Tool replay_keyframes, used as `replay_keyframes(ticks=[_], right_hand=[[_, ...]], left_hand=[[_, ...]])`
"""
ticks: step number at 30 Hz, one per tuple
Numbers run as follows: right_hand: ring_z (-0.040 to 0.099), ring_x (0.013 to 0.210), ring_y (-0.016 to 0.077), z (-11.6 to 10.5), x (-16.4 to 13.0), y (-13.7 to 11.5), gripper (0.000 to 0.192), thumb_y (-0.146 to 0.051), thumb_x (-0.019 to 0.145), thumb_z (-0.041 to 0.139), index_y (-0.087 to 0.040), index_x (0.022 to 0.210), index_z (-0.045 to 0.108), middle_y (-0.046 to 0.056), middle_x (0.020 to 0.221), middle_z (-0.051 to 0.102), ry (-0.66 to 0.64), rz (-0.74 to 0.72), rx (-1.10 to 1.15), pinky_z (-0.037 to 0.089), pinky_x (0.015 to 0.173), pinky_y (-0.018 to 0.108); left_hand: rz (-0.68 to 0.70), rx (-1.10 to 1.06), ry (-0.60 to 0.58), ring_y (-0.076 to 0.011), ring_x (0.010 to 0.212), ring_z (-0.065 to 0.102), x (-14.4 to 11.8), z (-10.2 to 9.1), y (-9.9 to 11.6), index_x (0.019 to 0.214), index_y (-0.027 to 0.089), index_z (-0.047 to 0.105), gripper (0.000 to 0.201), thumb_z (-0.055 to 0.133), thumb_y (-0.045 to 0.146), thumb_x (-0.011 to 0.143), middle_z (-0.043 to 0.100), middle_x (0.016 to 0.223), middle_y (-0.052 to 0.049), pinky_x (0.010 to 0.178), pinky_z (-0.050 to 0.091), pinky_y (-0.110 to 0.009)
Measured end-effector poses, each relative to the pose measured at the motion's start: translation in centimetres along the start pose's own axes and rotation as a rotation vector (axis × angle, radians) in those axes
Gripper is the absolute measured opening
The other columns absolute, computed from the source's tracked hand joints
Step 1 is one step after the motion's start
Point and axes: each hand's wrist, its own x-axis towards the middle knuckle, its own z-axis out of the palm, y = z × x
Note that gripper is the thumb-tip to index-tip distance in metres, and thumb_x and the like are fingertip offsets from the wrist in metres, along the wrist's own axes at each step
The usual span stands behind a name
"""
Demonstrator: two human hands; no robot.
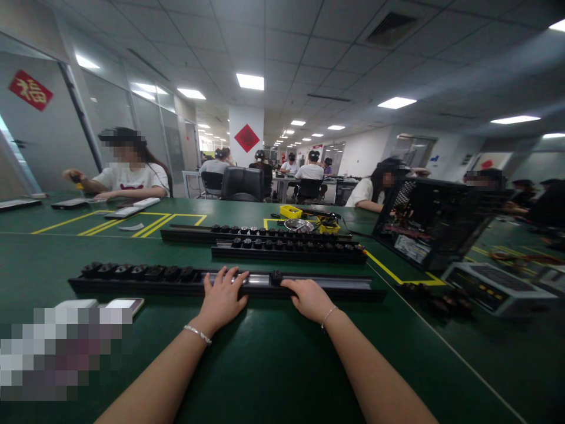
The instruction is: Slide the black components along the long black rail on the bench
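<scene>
While the left hand [223,297] lies with its fingers spread on the near rail [258,281], gripping nothing, the right hand [310,299] has its fingers bent against a lone black block [276,277] in the channel; whether they pinch it or only push on it, I cannot tell. The rail runs across the middle of the frame on the green bench [273,371], and a row of blocks [138,271] fills its left end. Behind it, nearer the frame's centre, lie a second rail [286,253] and a third rail [189,232], both carrying similar blocks. Beyond them stands a yellow bin [290,212]. An open computer case [412,221] stands at centre right, with a power supply [497,288] in front of it. At lower left, a phone [128,304] lies partly masked by pixelation. One co-worker [132,174] sits at the upper left, forearm on the bench.
</scene>
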Motion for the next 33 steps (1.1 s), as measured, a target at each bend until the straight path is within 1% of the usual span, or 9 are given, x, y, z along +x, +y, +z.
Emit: replay_keyframes(ticks=[8, 13, 20, 27, 33], right_hand=[[0.057, 0.105, 0.0177, 0.2, 0.1, 0.2, 0.044, -0.013, 0.078, 0.049, -0.025, 0.12, 0.055, 0.004, 0.116, 0.064, 0.012, 0.007, 0.008, 0.038, 0.095, 0.03], [0.059, 0.102, 0.0186, 0.1, 0.1, 0.3, 0.043, -0.014, 0.078, 0.048, -0.024, 0.119, 0.055, 0.005, 0.114, 0.065, 0.008, 0.007, 0.006, 0.04, 0.092, 0.031], [0.057, 0.108, 0.0185, -0.3, -0.2, 0.9, 0.05, -0.012, 0.077, 0.047, -0.027, 0.124, 0.053, 0.003, 0.118, 0.063, -0.024, -0.013, 0.004, 0.038, 0.096, 0.033], [0.059, 0.104, 0.0186, -0.5, -0.3, 0.9, 0.046, -0.011, 0.076, 0.047, -0.026, 0.12, 0.056, 0.003, 0.114, 0.065, -0.004, 0.001, 0.035, 0.041, 0.093, 0.031], [0.059, 0.105, 0.0197, -0.6, -0.4, 1.1, 0.046, -0.014, 0.076, 0.048, -0.027, 0.12, 0.055, 0.003, 0.116, 0.064, -0.011, 0.003, 0.02, 0.041, 0.093, 0.033]], left_hand=[[-0.011, 0.0, -0.021, -0.0326, 0.133, 0.029, 0.1, -0.1, 0.1, 0.132, 0.034, 0.045, 0.056, 0.05, 0.039, 0.077, 0.043, 0.142, -0.005, 0.106, 0.01, -0.064], [0.001, 0.002, 0.004, -0.0326, 0.132, 0.031, 0.0, 0.0, 0.0, 0.131, 0.034, 0.045, 0.055, 0.05, 0.038, 0.077, 0.044, 0.141, -0.005, 0.105, 0.012, -0.064], [-0.015, 0.001, -0.018, -0.0322, 0.133, 0.029, 0.1, -0.1, 0.2, 0.132, 0.034, 0.045, 0.055, 0.05, 0.037, 0.077, 0.043, 0.142, -0.006, 0.106, 0.011, -0.063], [0.001, 0.003, 0.002, -0.0328, 0.132, 0.03, 0.1, 0.1, 0.0, 0.132, 0.034, 0.045, 0.055, 0.05, 0.039, 0.077, 0.044, 0.141, -0.006, 0.105, 0.012, -0.063], [0.003, -0.003, -0.006, -0.0331, 0.132, 0.03, 0.1, 0.1, -0.1, 0.132, 0.034, 0.044, 0.056, 0.05, 0.039, 0.077, 0.044, 0.141, -0.006, 0.104, 0.012, -0.064]])
